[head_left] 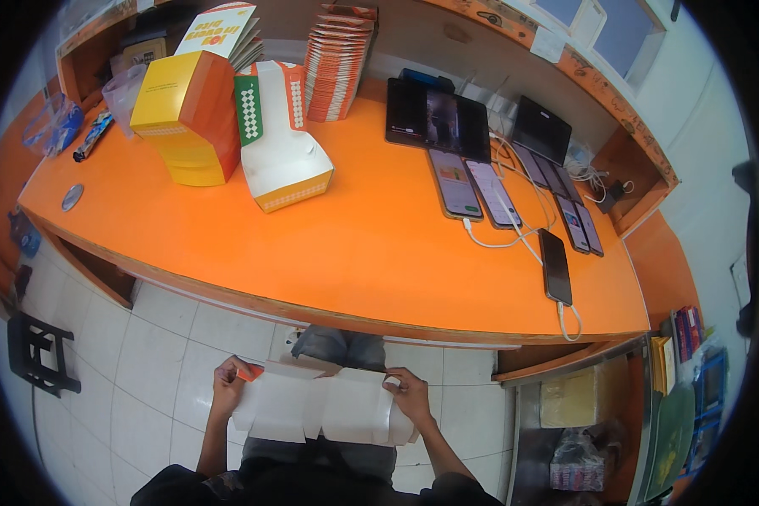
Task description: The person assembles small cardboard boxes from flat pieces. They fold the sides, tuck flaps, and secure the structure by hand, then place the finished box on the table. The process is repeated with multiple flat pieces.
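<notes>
A flat, unfolded cardboard box blank lies across my lap with its white side up. My left hand pinches its left end, where a small orange flap is turned over. At the opposite end my right hand grips the edge with curled fingers. Fold lines and slots run across the middle of the blank. On the orange table ahead stand a yellow and orange folded box and, beside it, an open box with a white inside.
Stacked flat cartons stand at the back of the orange table. Several phones with white cables and a tablet occupy its right side. One phone lies near the front edge. A black stool is on the tiled floor at left.
</notes>
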